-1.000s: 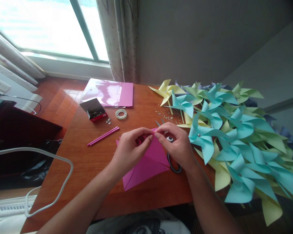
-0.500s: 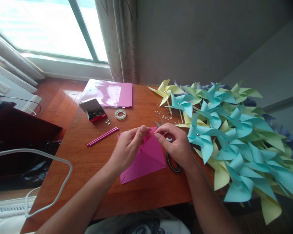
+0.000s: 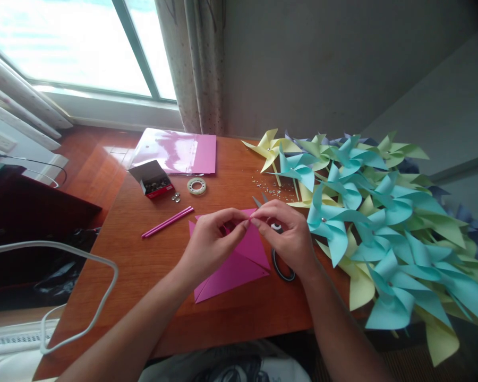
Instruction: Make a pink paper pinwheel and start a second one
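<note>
Two pinches: left hand (image 3: 215, 239) and right hand (image 3: 289, 225), each grip with thumb and finger pressed together, tips meeting; from where I stand, I can't tell what's between them.
Paper (image 3: 233, 273): pink, slit diagonally, near middle of the tabletop (image 3: 167, 276), partly hidden under the hands.
Scissors (image 3: 274, 261): just right of the paper, partly behind the right hand.
Straws (image 3: 167, 222): pink pair, left.
Tape (image 3: 189, 186) and open box (image 3: 158, 192): far left.
Pinwheels (image 3: 334, 225): heaped right.

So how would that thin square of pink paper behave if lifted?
The pink paper square probably feels light, being thin. Its flaps may bend, since diagonal slits part them. Pushed, it might slide on the smooth brown wooden table.
</note>
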`<move>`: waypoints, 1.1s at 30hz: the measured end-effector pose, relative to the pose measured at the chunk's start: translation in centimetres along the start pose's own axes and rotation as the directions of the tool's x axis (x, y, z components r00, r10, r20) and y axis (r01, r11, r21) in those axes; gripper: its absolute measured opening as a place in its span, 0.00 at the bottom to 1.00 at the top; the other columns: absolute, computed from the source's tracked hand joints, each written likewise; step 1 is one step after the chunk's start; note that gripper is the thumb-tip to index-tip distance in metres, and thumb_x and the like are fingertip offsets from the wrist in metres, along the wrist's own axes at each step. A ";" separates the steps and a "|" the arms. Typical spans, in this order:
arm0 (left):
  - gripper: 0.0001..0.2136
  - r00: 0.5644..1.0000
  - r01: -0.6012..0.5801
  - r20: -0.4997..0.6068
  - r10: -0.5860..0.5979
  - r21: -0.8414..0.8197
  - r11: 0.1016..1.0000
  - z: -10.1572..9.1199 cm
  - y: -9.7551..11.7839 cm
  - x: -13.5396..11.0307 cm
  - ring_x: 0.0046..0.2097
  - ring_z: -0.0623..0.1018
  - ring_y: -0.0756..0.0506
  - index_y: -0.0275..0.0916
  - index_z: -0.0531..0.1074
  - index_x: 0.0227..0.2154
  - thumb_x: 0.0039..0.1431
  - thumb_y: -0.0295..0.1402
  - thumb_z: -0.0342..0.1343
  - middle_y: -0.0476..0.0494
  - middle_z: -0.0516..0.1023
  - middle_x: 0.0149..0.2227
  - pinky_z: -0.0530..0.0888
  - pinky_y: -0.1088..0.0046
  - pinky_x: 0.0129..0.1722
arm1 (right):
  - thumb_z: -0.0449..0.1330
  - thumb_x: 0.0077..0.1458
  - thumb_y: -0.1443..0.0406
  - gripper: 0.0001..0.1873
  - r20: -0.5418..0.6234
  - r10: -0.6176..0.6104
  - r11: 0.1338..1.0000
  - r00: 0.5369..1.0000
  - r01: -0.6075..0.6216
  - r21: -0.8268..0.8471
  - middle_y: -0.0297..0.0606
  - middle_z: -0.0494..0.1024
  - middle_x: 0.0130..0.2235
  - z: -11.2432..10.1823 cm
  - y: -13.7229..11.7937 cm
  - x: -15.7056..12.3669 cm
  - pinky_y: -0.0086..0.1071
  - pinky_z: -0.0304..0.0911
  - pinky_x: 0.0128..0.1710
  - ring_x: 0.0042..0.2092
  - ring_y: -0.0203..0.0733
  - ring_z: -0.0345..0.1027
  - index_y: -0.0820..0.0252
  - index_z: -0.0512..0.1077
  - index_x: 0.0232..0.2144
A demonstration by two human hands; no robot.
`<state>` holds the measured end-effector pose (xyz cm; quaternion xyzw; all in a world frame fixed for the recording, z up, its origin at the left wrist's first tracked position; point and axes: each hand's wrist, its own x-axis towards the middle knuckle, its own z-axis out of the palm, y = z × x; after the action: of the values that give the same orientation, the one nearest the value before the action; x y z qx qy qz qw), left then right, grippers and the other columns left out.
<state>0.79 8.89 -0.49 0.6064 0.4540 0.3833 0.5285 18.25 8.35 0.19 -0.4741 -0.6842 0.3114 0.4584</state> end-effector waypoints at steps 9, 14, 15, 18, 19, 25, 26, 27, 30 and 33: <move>0.09 1.000 0.012 0.013 -0.012 0.019 1.000 -0.1 -0.1 0.0 0.31 0.73 0.48 0.35 0.78 0.34 0.61 0.36 0.58 0.44 0.79 0.30 0.68 0.75 0.30 | 0.62 0.59 0.70 0.05 -0.050 -0.042 0.998 0.998 0.039 -0.051 0.35 0.76 0.35 0.0 -0.2 -0.2 0.33 0.67 0.33 0.36 0.40 0.71 0.55 0.75 0.34; 0.09 1.000 0.015 0.007 -0.015 -0.002 1.000 0.0 -0.3 0.0 0.31 0.73 0.48 0.35 0.77 0.33 0.61 0.37 0.59 0.44 0.79 0.30 0.69 0.74 0.31 | 0.61 0.59 0.68 0.04 -0.044 -0.041 0.998 0.998 0.039 -0.042 0.36 0.77 0.34 -0.2 -0.4 -0.3 0.35 0.67 0.33 0.36 0.41 0.72 0.55 0.75 0.33; 0.09 1.000 0.015 0.007 -0.015 -0.011 1.000 0.0 -0.3 0.0 0.32 0.74 0.48 0.35 0.77 0.34 0.61 0.37 0.59 0.43 0.79 0.31 0.69 0.74 0.31 | 0.61 0.59 0.68 0.04 -0.029 -0.038 0.998 0.999 0.037 -0.042 0.36 0.77 0.34 -0.2 -0.5 -0.2 0.35 0.67 0.33 0.36 0.42 0.72 0.55 0.75 0.33; 0.09 1.000 0.005 -0.008 -0.005 -0.011 1.000 0.0 -0.4 0.0 0.31 0.73 0.48 0.35 0.77 0.33 0.59 0.38 0.62 0.44 0.79 0.30 0.69 0.75 0.30 | 0.61 0.59 0.68 0.04 0.014 -0.018 0.999 1.000 0.018 -0.040 0.36 0.77 0.33 -0.3 -0.5 -0.2 0.34 0.66 0.32 0.35 0.41 0.71 0.55 0.75 0.33; 0.09 1.000 0.002 -0.018 -0.002 -0.006 1.000 0.0 -0.4 0.0 0.30 0.72 0.49 0.35 0.77 0.32 0.58 0.38 0.62 0.45 0.78 0.29 0.68 0.76 0.29 | 0.61 0.59 0.68 0.03 0.025 -0.012 0.999 1.000 0.013 -0.033 0.35 0.76 0.33 -0.3 -0.5 -0.2 0.34 0.65 0.31 0.35 0.40 0.70 0.56 0.75 0.33; 0.09 0.999 -0.001 -0.055 0.001 0.001 1.000 0.0 -0.2 0.0 0.28 0.71 0.50 0.35 0.77 0.30 0.56 0.37 0.64 0.46 0.77 0.26 0.67 0.77 0.26 | 0.62 0.59 0.66 0.03 0.050 0.011 1.000 0.999 -0.010 -0.016 0.34 0.75 0.32 -0.2 -0.5 -0.1 0.32 0.62 0.29 0.32 0.38 0.67 0.56 0.74 0.31; 0.09 0.998 -0.001 -0.060 0.001 0.000 1.000 0.0 -0.2 0.0 0.28 0.71 0.50 0.35 0.77 0.30 0.56 0.37 0.64 0.46 0.77 0.26 0.67 0.77 0.26 | 0.62 0.60 0.66 0.04 0.053 0.013 1.000 0.998 -0.012 -0.015 0.34 0.75 0.32 -0.2 -0.5 -0.1 0.32 0.62 0.30 0.32 0.38 0.67 0.56 0.74 0.31; 0.09 0.998 -0.001 -0.067 0.001 0.000 1.000 0.0 -0.2 0.0 0.27 0.71 0.50 0.35 0.77 0.29 0.56 0.38 0.64 0.46 0.77 0.26 0.67 0.77 0.26 | 0.61 0.60 0.66 0.05 0.058 0.013 1.000 0.998 -0.012 -0.014 0.34 0.75 0.32 -0.2 -0.5 -0.1 0.33 0.62 0.30 0.33 0.38 0.67 0.56 0.74 0.31; 0.09 0.997 -0.005 -0.081 0.006 0.019 1.000 0.0 -0.2 0.0 0.26 0.69 0.51 0.35 0.77 0.28 0.56 0.37 0.64 0.47 0.75 0.25 0.66 0.77 0.25 | 0.61 0.61 0.67 0.06 0.065 0.003 1.000 0.998 -0.002 -0.021 0.33 0.75 0.31 -0.2 -0.5 -0.1 0.33 0.63 0.32 0.33 0.39 0.68 0.56 0.72 0.30; 0.09 0.996 -0.008 -0.086 0.010 0.031 1.000 0.1 -0.2 0.0 0.27 0.69 0.51 0.35 0.77 0.28 0.56 0.37 0.63 0.47 0.75 0.25 0.65 0.77 0.25 | 0.60 0.62 0.67 0.06 0.061 -0.001 0.999 0.998 0.004 -0.037 0.33 0.74 0.31 -0.1 -0.4 -0.2 0.33 0.63 0.32 0.33 0.38 0.67 0.56 0.72 0.30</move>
<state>0.82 8.92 -0.67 0.5993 0.4793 0.4046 0.4975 18.22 8.04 0.52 -0.4720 -0.7041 0.3125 0.4287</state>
